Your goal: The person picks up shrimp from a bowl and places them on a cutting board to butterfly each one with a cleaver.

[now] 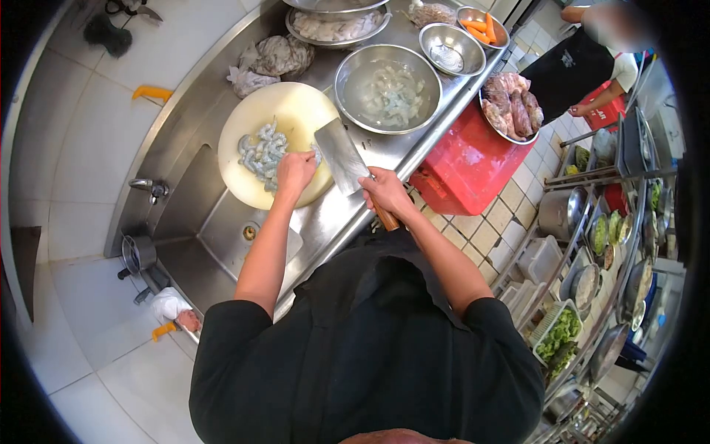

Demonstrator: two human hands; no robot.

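Closest to us, a black short-sleeved top (pixel 362 355) fills the lower middle, and out from it come two bare forearms. The right hand (pixel 384 191) is closed around the wooden handle of a broad cleaver (pixel 342 157), its blade slanting over the near-right edge of the round, pale cutting board (pixel 285 100). The left hand (pixel 296 170) has its fingers drawn in narrow, right by the blade and a shrimp at the board's edge; whether they pinch it, I cannot tell. And here's the main heap of shrimp (pixel 262 152), lying on the board: grey-blue, glossy, slightly see-through, curled and tangled together. Just beyond the board, a wide steel bowl (pixel 440 89) holds paler pieces in liquid. Further up the counter come knotted plastic bags (pixel 277 58), a smaller steel bowl (pixel 452 50) and orange carrots (pixel 477 28) in another. The board sits over the sink (pixel 185 214), the faucet (pixel 151 189) at its far side. Across the counter edge, reddish meat (pixel 510 107) sits in a dish on a red container (pixel 481 155). Writing? A co-worker's black apron (pixel 566 70) carries a small pale emblem, unreadable; the red crate (pixel 606 111) behind shows white lettering, too small to make out fully.
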